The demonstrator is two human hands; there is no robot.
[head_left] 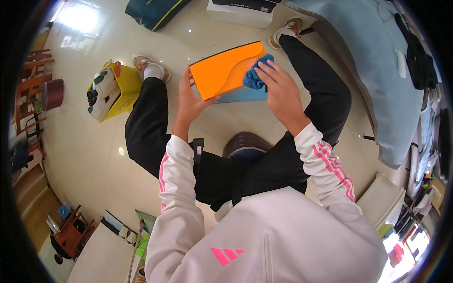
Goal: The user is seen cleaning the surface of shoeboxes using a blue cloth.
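An orange box (219,70), likely a shoebox by its shape, is held tilted between my knees. My left hand (191,99) grips its left end, with the thumb along the lower edge and the fingers partly hidden behind it. In my right hand (282,92) is a bunched blue cloth (255,75), pressed against the box's right end. Beneath the orange box shows a flat light-blue surface (240,95); whether it belongs to the box I cannot tell.
To the left stands a yellow bag (127,87) with white shoes (104,99) in it. A white box (240,13) and a dark green bag (153,12) lie ahead. A bed with a light-blue cover (373,61) is on the right. Wooden chairs (33,85) stand far left.
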